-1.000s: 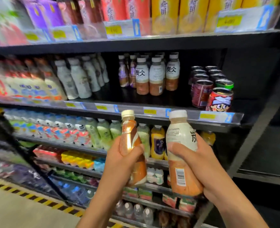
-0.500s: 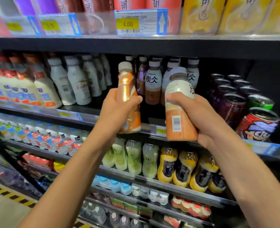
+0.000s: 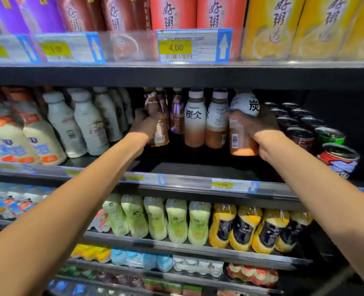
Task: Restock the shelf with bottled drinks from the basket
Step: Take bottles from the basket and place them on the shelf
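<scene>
Both my arms reach deep into the dark second shelf. My left hand grips a slim brown-and-orange bottle, held upright just left of a purple-labelled row. My right hand holds a white-labelled orange bottle tilted back, its base lifted off the shelf, to the right of two matching white-capped bottles that stand at the back. The basket is out of view.
Pale milk-style bottles fill the shelf to the left, and dark cans crowd its right end. The shelf above carries tall cartons behind a 4.00 price tag. Green and yellow bottles line the shelf below.
Both hands have carried their bottles up and forward from in front of the shelf edge into the second shelf, beside the standing rows. The view has moved closer.
</scene>
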The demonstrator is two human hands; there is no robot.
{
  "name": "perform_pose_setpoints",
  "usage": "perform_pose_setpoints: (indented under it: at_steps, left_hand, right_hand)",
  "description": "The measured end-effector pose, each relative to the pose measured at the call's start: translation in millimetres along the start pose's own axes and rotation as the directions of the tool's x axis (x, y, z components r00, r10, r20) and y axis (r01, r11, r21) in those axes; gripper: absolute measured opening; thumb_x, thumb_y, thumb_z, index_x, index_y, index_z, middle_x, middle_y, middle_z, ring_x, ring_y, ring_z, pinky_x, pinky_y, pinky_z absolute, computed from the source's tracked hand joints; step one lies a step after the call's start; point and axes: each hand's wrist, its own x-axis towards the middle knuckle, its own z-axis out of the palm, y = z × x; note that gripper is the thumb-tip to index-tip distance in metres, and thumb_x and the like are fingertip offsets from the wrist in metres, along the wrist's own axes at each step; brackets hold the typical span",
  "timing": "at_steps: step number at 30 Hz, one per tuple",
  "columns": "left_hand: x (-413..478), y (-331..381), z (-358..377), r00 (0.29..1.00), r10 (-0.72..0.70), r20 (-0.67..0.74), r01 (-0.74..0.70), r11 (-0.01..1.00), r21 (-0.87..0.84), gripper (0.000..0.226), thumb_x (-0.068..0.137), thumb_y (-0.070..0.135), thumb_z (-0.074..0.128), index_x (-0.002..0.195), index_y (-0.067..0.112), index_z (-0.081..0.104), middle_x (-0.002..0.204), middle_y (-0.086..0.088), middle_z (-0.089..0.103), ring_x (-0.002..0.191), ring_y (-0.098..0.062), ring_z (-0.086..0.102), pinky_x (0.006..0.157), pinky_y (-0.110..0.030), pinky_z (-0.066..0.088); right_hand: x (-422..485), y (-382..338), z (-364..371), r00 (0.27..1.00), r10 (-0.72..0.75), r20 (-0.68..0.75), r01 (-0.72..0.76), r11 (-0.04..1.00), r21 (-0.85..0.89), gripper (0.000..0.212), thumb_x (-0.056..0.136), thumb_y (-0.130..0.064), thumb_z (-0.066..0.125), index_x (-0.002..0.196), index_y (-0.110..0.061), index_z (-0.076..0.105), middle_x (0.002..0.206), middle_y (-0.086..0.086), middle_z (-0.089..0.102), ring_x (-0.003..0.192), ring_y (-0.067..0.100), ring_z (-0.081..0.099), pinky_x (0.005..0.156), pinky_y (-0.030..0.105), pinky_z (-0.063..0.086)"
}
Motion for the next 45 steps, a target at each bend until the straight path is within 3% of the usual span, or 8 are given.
perform_pose_setpoints:
  at_steps: [5,11,14,16,20,27,38,45]
  left_hand:
    - [18,-12,16,0.985,0.136,0.110,-0.140,0.990,0.032,0.056,0.086,0.018,0.073,0.129,0.001,0.041,0.117,-0.013,0.063,0.105,-0.026,0.065,0.085,-0.038,0.054]
    - [42,-29,25,0.969,0.175,0.176,-0.197,0.973,0.118,0.056,0.074,0.012,0.082,0.123,0.002,0.056,0.111,-0.008,0.070,0.096,-0.015,0.068,0.086,-0.034,0.057]
    - [58,-30,27,0.957,0.159,0.243,-0.197,0.971,0.136,0.075,0.056,0.023,0.087,0.123,0.005,0.056,0.111,-0.006,0.072,0.098,-0.016,0.070,0.087,-0.036,0.058]
    - [66,-33,28,0.950,0.169,0.262,-0.211,0.968,0.139,0.085,0.048,0.031,0.087,0.123,0.006,0.056,0.113,-0.007,0.071,0.101,-0.018,0.070,0.087,-0.037,0.058]
    - [65,-36,28,0.950,0.182,0.253,-0.221,0.966,0.135,0.070,0.066,0.010,0.088,0.126,0.004,0.052,0.121,-0.012,0.066,0.110,-0.024,0.065,0.095,-0.041,0.053]
    - [69,-36,34,0.948,0.189,0.257,-0.232,0.961,0.149,0.071,0.070,0.017,0.088,0.129,0.009,0.051,0.129,-0.010,0.061,0.113,-0.021,0.062,0.099,-0.041,0.052]
    - [57,-30,45,0.927,0.208,0.311,-0.260,0.956,0.137,0.055,0.083,0.004,0.074,0.131,0.007,0.047,0.119,-0.004,0.061,0.105,-0.014,0.058,0.089,-0.028,0.045]
    - [56,-30,45,0.908,0.182,0.378,-0.280,0.934,0.223,0.046,0.083,-0.005,0.067,0.120,0.013,0.046,0.114,-0.005,0.060,0.105,-0.018,0.058,0.086,-0.030,0.045]
  right_hand:
    - [16,15,3,0.998,0.006,-0.056,-0.009,0.998,-0.055,0.062,0.062,-0.028,0.091,0.118,-0.015,0.067,0.104,0.001,0.075,0.084,0.016,0.072,0.066,0.026,0.057]
    - [33,31,1,0.994,0.004,-0.105,-0.010,0.998,-0.063,0.065,0.058,-0.020,0.091,0.117,-0.007,0.066,0.105,0.005,0.074,0.089,0.021,0.072,0.084,0.041,0.060]
    - [43,39,0,0.996,-0.014,-0.083,0.003,0.992,-0.125,0.087,0.039,-0.032,0.092,0.118,-0.012,0.064,0.104,0.003,0.076,0.090,0.018,0.074,0.083,0.042,0.061]
    - [48,43,-1,0.999,-0.016,-0.033,0.012,0.993,-0.121,0.085,0.045,-0.024,0.092,0.123,-0.011,0.061,0.107,0.004,0.075,0.093,0.018,0.073,0.083,0.041,0.061]
    - [52,42,0,0.999,-0.002,0.040,0.007,0.992,-0.123,0.075,0.055,-0.014,0.092,0.124,-0.009,0.061,0.108,0.006,0.075,0.097,0.020,0.073,0.089,0.043,0.059]
    - [60,54,0,1.000,-0.028,0.012,0.029,0.995,-0.095,0.088,0.043,-0.033,0.092,0.122,-0.006,0.063,0.107,0.007,0.076,0.096,0.019,0.074,0.091,0.044,0.058]
    - [58,55,-2,0.999,-0.009,0.038,0.011,0.998,-0.054,0.066,0.065,-0.016,0.091,0.122,-0.010,0.058,0.110,0.006,0.075,0.101,0.019,0.073,0.097,0.046,0.055]
    - [53,53,1,1.000,-0.011,0.007,0.011,0.997,-0.083,0.049,0.071,-0.013,0.087,0.110,-0.018,0.058,0.112,0.005,0.072,0.102,0.019,0.070,0.097,0.042,0.054]
